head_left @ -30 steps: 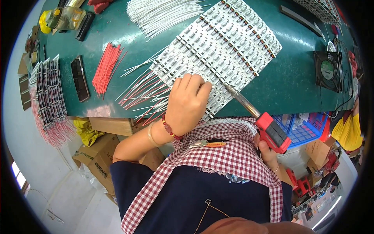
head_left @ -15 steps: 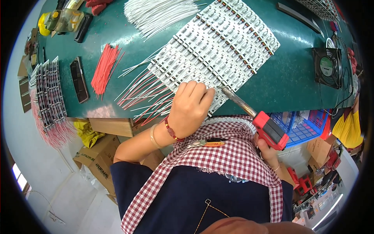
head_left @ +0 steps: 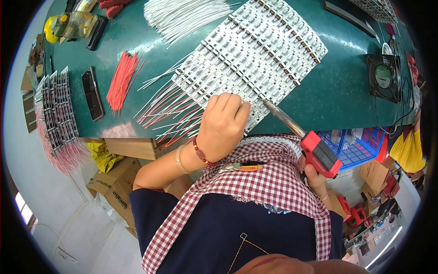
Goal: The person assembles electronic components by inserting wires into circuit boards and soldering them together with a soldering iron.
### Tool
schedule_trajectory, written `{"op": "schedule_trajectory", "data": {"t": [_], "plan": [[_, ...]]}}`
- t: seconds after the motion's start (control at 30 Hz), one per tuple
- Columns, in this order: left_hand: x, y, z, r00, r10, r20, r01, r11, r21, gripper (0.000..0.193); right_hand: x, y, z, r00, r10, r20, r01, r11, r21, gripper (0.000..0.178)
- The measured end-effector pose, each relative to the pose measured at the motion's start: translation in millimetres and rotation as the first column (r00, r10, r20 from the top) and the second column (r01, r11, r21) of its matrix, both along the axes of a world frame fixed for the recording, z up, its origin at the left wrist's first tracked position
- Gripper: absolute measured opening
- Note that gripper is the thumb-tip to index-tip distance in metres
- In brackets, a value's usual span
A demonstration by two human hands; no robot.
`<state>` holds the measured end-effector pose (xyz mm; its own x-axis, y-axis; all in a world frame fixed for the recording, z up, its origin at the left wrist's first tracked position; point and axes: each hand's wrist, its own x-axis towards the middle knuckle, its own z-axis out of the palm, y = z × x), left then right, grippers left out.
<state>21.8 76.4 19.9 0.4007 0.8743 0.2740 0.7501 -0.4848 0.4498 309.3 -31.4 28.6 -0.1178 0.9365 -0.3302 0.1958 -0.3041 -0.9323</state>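
A white panel of small circuit boards [head_left: 278, 45] lies slanted on the green table. Over its near edge rests my left hand [head_left: 222, 119], fingers curled together and knuckles up; whatever is between the fingertips is hidden. My right hand [head_left: 315, 180], partly behind the tool, is closed around a red-and-black soldering iron [head_left: 321, 154]. The iron's metal barrel slants up and left, its tip over the panel just right of my left hand; contact cannot be made out. Red and white wires [head_left: 166, 107] fan out from the panel's left side.
A pile of white wires [head_left: 185, 20] lies at the back, a bundle of red wires [head_left: 122, 84] on the left. Wired boards [head_left: 57, 114] hang over the left edge near a phone [head_left: 92, 93]. A black fan [head_left: 383, 77] stands right, above a blue basket [head_left: 358, 153].
The soldering iron has shifted slightly to the right, its tip now a little farther from my left hand. My left hand has barely moved.
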Motion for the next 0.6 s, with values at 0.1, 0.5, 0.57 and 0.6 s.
{"op": "schedule_trajectory", "data": {"t": [0.1, 0.5, 0.57, 0.6], "plan": [[0, -1, 1, 1.000, 0.014, 0.009, -0.015, 1.000, 0.010, 0.021, 5, -1, -1, 0.997, 0.071, 0.024, -0.070, 0.997, -0.015, 0.030], [6, -7, -1, 0.998, -0.031, 0.057, 0.031, 1.000, 0.003, 0.025, 8, -7, -4, 0.998, 0.048, 0.036, -0.047, 0.998, -0.039, 0.030], [8, -6, -1, 0.998, -0.032, 0.061, 0.032, 0.999, 0.001, 0.024, 4, -5, -4, 0.999, 0.015, 0.044, -0.016, 1.000, 0.023, 0.030], [9, -6, -1, 0.998, -0.029, 0.059, 0.029, 1.000, -0.006, 0.024, 3, -4, -4, 0.999, 0.014, 0.043, -0.015, 1.000, 0.023, 0.030]]}}
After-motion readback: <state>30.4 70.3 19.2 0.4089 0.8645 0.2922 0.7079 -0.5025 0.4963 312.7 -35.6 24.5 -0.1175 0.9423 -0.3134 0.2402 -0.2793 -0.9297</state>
